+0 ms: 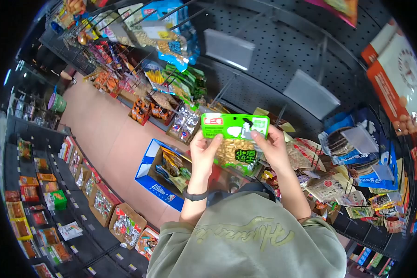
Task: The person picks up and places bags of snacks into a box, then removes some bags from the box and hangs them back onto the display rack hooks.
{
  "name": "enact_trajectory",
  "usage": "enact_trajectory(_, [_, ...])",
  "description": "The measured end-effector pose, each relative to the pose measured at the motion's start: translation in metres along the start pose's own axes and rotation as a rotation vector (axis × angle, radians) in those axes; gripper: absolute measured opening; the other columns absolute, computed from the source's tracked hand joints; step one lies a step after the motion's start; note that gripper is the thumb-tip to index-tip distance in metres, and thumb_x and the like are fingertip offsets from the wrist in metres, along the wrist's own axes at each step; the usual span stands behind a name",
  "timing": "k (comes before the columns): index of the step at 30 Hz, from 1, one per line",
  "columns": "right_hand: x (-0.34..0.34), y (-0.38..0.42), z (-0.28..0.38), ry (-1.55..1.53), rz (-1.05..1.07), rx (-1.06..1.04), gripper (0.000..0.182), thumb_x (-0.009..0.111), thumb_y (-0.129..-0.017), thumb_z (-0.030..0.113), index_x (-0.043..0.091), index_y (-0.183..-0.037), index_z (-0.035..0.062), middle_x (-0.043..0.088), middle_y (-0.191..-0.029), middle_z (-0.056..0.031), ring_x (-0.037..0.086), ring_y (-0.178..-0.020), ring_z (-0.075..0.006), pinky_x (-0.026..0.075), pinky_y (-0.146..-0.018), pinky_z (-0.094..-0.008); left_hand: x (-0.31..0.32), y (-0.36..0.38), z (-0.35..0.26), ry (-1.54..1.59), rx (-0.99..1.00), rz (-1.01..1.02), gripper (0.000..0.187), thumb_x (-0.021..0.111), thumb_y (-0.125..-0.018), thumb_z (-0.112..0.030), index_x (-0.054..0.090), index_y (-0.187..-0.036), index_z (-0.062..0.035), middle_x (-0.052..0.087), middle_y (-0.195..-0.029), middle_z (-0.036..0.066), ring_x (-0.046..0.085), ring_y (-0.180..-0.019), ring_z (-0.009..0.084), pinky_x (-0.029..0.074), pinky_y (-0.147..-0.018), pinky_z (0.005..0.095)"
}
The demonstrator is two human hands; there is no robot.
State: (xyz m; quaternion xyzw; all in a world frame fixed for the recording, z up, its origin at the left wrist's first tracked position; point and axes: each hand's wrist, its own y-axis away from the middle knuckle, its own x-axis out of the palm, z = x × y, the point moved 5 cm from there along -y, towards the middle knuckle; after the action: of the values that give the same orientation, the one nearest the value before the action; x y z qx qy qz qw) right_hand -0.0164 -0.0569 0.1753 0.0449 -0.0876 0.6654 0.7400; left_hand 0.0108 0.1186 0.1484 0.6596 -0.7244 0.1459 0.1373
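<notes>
We hold a green snack packet [235, 139] with both hands, in front of the black pegboard wall [282, 51], and we use this packet as our landmark. Our left hand [204, 150] is closed on the left edge of the packet, with the thumb lying on its front side. Our right hand [272, 146] is closed on the right edge, and its fingertips [255, 135] press on the upper green part. The packet is upright and a little tilted, its top band is green with a red label, and the lower part is clear, so that pale nuts are visible inside. A black band [194, 196] sits on the left wrist, below the packet. Below the packet and nearer to us we see the grey-green sweatshirt [245, 236] with pale writing. To the left of the packet and lower, an open blue carton [155, 183] stands on the pinkish floor [111, 134] and contains more packets. Above the packet, blue bags [173, 37] hang from hooks on the wall. To the right of the packet, many other snack bags [331, 187] hang close together. Far to the left of the packet, low shelves [78, 204] with boxes of goods run along the floor.
</notes>
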Motion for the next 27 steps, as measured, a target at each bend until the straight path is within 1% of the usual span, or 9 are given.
enact_trajectory(1, [-0.010,0.002,0.003,0.009,-0.080,-0.053,0.019,0.059,-0.085,0.008,0.058,-0.102,-0.0006,0.061,-0.092,-0.0009,0.054,-0.082,-0.0060,0.044,-0.072,-0.0213,0.016,-0.002,-0.002,-0.036,0.000,0.054,0.028,0.058,-0.083,-0.001,0.054,-0.110,-0.0010,0.061,-0.103,0.005,0.056,-0.093,0.0108,0.043,-0.083,0.0251])
enact_trajectory(6, [-0.041,0.005,0.045,-0.008,-0.314,-0.317,0.017,0.058,-0.086,0.010,0.057,-0.099,-0.0002,0.060,-0.088,-0.0007,0.053,-0.079,-0.0055,0.043,-0.072,-0.0210,0.082,-0.020,-0.026,-0.042,0.127,0.174,0.022,0.061,-0.081,0.000,0.058,-0.102,-0.0005,0.062,-0.097,0.004,0.057,-0.089,0.0101,0.043,-0.081,0.0253])
enact_trajectory(9, [-0.044,0.011,0.074,0.037,-0.390,-0.427,0.016,0.058,-0.086,0.010,0.057,-0.099,-0.0004,0.060,-0.088,-0.0005,0.052,-0.079,-0.0050,0.043,-0.071,-0.0201,0.109,-0.027,-0.049,0.022,0.247,0.226,0.020,0.062,-0.081,-0.002,0.058,-0.101,-0.0007,0.062,-0.095,0.004,0.057,-0.087,0.0095,0.043,-0.079,0.0247])
enact_trajectory(11, [-0.044,0.012,0.087,0.059,-0.402,-0.483,0.017,0.058,-0.086,0.009,0.057,-0.099,-0.0005,0.060,-0.088,-0.0005,0.052,-0.080,-0.0047,0.042,-0.071,-0.0197,0.118,-0.031,-0.058,0.046,0.312,0.206,0.018,0.062,-0.082,-0.004,0.059,-0.099,-0.0013,0.063,-0.093,0.003,0.057,-0.085,0.0090,0.043,-0.078,0.0239])
enact_trajectory(19, [-0.024,-0.029,0.086,0.130,-0.259,-0.536,0.017,0.060,-0.083,0.004,0.059,-0.099,0.0002,0.061,-0.092,-0.0024,0.056,-0.084,-0.0084,0.045,-0.074,-0.0229,0.100,-0.066,-0.064,0.072,0.325,0.068,0.017,0.061,-0.084,-0.008,0.058,-0.099,-0.0011,0.062,-0.093,0.003,0.055,-0.084,0.0072,0.043,-0.077,0.0224])
enact_trajectory(20, [-0.021,-0.037,0.085,0.172,-0.272,-0.516,0.013,0.062,-0.082,0.006,0.060,-0.094,0.0000,0.061,-0.087,-0.0020,0.055,-0.080,-0.0077,0.044,-0.071,-0.0234,0.096,-0.072,-0.067,0.066,0.349,0.050,0.018,0.061,-0.084,-0.010,0.058,-0.100,-0.0010,0.062,-0.095,0.003,0.055,-0.085,0.0074,0.042,-0.077,0.0224])
enact_trajectory(23, [-0.007,-0.056,0.085,0.271,-0.219,-0.546,0.012,0.062,-0.084,0.011,0.060,-0.089,-0.0005,0.061,-0.083,-0.0023,0.054,-0.077,-0.0071,0.044,-0.068,-0.0236,0.084,-0.087,-0.076,0.100,0.382,-0.040,0.020,0.061,-0.084,-0.010,0.057,-0.101,-0.0008,0.061,-0.097,0.003,0.055,-0.086,0.0076,0.042,-0.077,0.0225])
enact_trajectory(24, [-0.001,-0.059,0.090,0.395,-0.235,-0.520,0.015,0.060,-0.085,0.015,0.059,-0.089,-0.0004,0.060,-0.081,-0.0024,0.052,-0.074,-0.0073,0.043,-0.066,-0.0241,0.079,-0.092,-0.078,0.093,0.412,-0.047,0.022,0.062,-0.084,-0.010,0.057,-0.103,-0.0008,0.061,-0.098,0.003,0.055,-0.086,0.0080,0.042,-0.077,0.0226])
enact_trajectory(27, [0.011,-0.070,0.098,0.280,-0.276,-0.395,0.018,0.059,-0.086,0.018,0.058,-0.091,-0.0002,0.060,-0.082,-0.0028,0.053,-0.075,-0.0081,0.043,-0.067,-0.0243,0.076,-0.100,-0.086,0.088,0.439,-0.061,0.021,0.062,-0.084,-0.009,0.057,-0.103,-0.0009,0.061,-0.097,0.003,0.055,-0.087,0.0079,0.042,-0.078,0.0222])
